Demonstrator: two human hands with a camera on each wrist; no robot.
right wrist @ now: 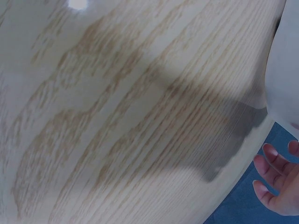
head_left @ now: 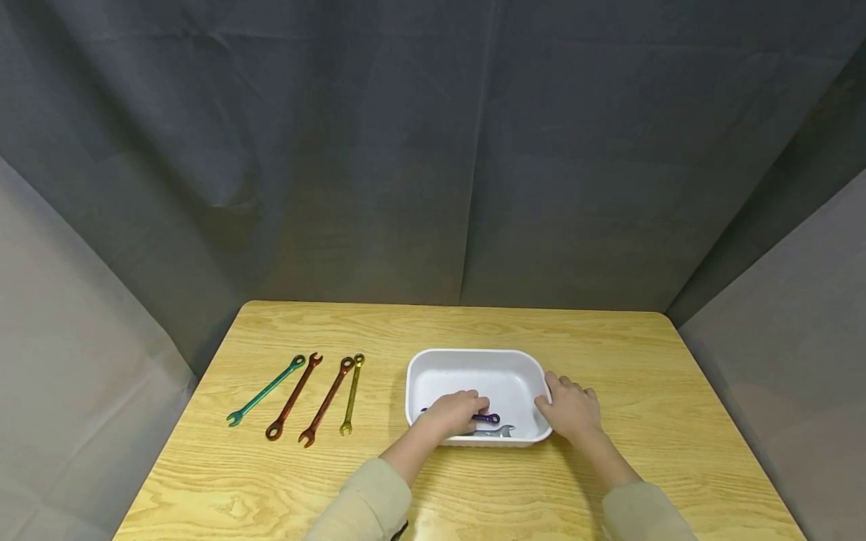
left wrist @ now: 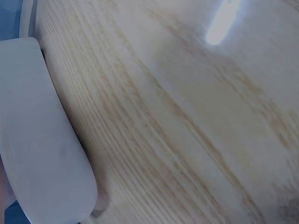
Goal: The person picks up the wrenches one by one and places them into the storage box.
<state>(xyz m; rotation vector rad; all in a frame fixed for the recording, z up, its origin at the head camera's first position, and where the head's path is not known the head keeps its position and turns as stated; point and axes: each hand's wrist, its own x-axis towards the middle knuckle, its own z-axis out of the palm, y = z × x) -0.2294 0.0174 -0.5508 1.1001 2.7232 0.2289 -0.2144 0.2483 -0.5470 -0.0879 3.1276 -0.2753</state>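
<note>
A white plastic tub [head_left: 467, 361] sits on the wooden table, its outer wall [left wrist: 42, 130] filling the left side of the left wrist view. My left hand [head_left: 455, 413] reaches into it over the near wall, curled fingers gripping a purple combination wrench [head_left: 495, 418] whose ends show on either side. Just below that lies a silver wrench [head_left: 504, 431], partly hidden by the hand. At the tub's right end, my right hand [head_left: 573, 406] holds the rim, thumb at the inner edge. Its curled fingers [right wrist: 268, 170] show beside the tub wall in the right wrist view.
Left of the tub, a green wrench [head_left: 267, 389], two red-brown wrenches, one farther left [head_left: 295, 397] and one nearer [head_left: 327, 402], and a yellow-green wrench [head_left: 352, 394] lie slanted side by side. Grey curtains [head_left: 365, 165] stand behind the table [head_left: 501, 496] and at its sides.
</note>
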